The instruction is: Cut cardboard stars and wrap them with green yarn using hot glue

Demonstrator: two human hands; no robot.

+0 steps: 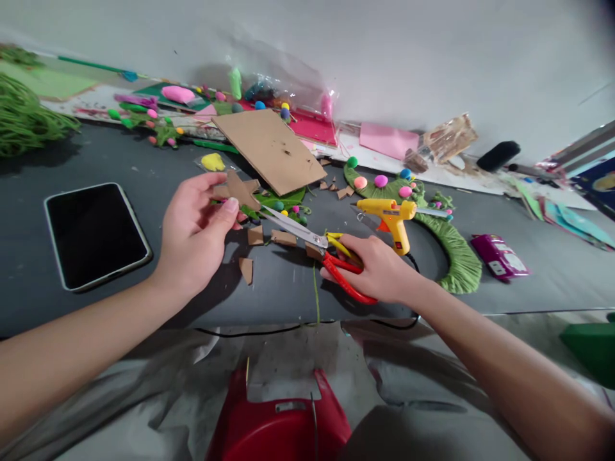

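Note:
A small brown cardboard piece (241, 191) is pinched between the thumb and fingers of my left hand (196, 230). My right hand (375, 269) grips scissors (300, 229) with red and yellow handles, and their blades point left, with the tips at the cardboard's lower edge. Several cut cardboard scraps (255, 235) lie on the grey table beneath the blades. Behind them rests a larger cardboard sheet (273, 150). Green leaves with coloured balls (278, 206) are partly hidden behind the scissors. A yellow glue gun (394, 221) lies just beyond my right hand.
A black-screened tablet (97, 235) lies at the left, below green yarn (29, 118). On the right are a green wrapped ring (459, 256) with balls and a purple packet (500, 257). A black cable runs along the table's front edge, above a red chair (286, 429).

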